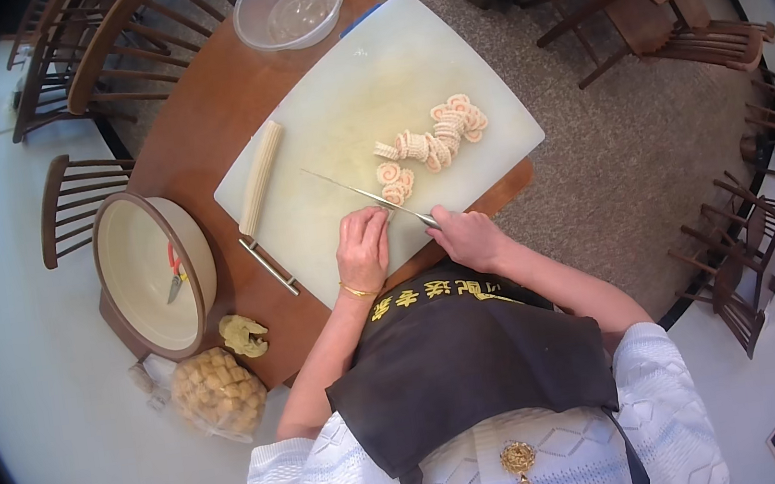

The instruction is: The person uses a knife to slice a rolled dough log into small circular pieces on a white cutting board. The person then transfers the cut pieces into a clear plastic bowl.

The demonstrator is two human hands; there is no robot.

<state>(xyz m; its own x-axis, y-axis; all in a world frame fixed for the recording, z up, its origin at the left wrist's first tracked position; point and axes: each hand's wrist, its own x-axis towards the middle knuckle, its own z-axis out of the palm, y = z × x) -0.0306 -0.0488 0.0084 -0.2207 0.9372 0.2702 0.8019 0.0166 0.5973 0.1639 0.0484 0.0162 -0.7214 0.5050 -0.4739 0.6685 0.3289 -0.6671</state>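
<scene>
My right hand (468, 238) grips the handle of a kitchen knife (360, 193), whose long blade points up and left across the white cutting board (320, 105). Close behind the blade, my left hand (362, 245) has its fingers curled down over a short length of fish cake roll (390, 213), mostly hidden by the hand. Just beyond the blade lie a few round slices (391, 175) with pink swirls and ridged edges. A longer row of overlapping slices (443, 135) runs toward the right. A whole ridged fish cake roll (261, 177) rests along the board's left side.
A clear plastic bowl (250, 12) stands at the table's far end. At left, a large cream basin (147, 293) holds red-handled scissors (175, 272). Nearby are a crumpled yellowish-green cloth or glove (244, 335) and a bag of golden cubes (221, 393). The board has a metal handle (269, 267).
</scene>
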